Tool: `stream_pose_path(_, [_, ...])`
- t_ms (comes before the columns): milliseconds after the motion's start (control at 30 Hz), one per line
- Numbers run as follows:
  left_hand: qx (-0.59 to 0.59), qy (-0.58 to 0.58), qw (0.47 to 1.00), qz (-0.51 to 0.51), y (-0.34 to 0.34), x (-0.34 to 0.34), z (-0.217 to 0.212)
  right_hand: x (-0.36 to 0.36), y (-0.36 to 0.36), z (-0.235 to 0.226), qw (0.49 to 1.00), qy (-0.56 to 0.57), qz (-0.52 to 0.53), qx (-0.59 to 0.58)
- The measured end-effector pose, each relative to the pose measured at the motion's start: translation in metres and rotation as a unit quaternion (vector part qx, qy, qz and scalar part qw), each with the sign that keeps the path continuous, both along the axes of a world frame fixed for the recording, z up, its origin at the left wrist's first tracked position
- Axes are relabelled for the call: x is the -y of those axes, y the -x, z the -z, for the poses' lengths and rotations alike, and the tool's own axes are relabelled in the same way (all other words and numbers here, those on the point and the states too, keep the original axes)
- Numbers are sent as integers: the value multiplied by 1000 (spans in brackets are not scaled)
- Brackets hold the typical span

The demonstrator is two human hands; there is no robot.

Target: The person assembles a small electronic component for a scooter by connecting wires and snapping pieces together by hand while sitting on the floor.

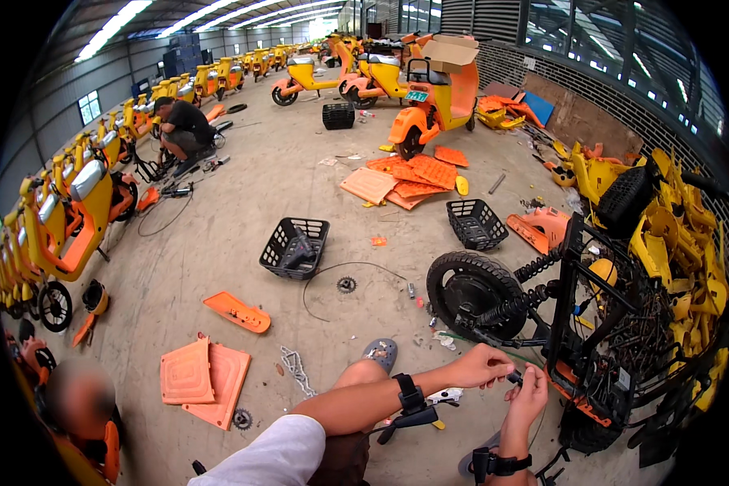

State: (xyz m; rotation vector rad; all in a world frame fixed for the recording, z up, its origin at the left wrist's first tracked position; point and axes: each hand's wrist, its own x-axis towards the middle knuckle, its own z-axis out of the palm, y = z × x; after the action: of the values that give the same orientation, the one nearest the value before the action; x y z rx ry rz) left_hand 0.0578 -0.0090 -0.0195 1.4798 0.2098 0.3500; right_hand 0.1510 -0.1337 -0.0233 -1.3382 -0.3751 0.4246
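Note:
Both my hands are close together beside a stripped black scooter frame [571, 296], which lies with its rear wheel [474, 298] toward the far left. My left hand [479, 367] is closed in a pinch at a small black cylindrical piece [514, 377], perhaps a cable connector. Right against it, my right hand [528, 394] pinches the same piece from the other side. A thin green cable [494, 347] runs behind my fingers toward the frame. Two black coil-spring shock absorbers [526, 304] join the wheel to the frame. Exactly how the piece meets any wire is too small to tell.
Black plastic baskets [320, 235] [476, 224] stand ahead. Orange panels [227, 381] lie at left, more [409, 176] farther off. Yellow body parts [684, 251] are heaped at right. Scooters [89, 198] line the left side; a co-worker [185, 125] crouches beyond, another person [81, 397] is near left.

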Motion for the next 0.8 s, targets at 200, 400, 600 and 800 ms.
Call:
stream_pose_path(200, [-56,18,998,-30,10,-5,-9,-6,3,4,1000,4,-13,17])
stream_pose_path(400, [-8,-12,1000,-20,23,-18,-2,-15,13,2,998,4,-40,51])
stream_pose_path(600, [-62,24,997,-37,23,-18,-8,-18,11,4,998,-4,-42,37])
stream_pose_path(800, [-7,-6,1000,-21,20,-15,-5,-12,12,-2,998,-3,-38,48])
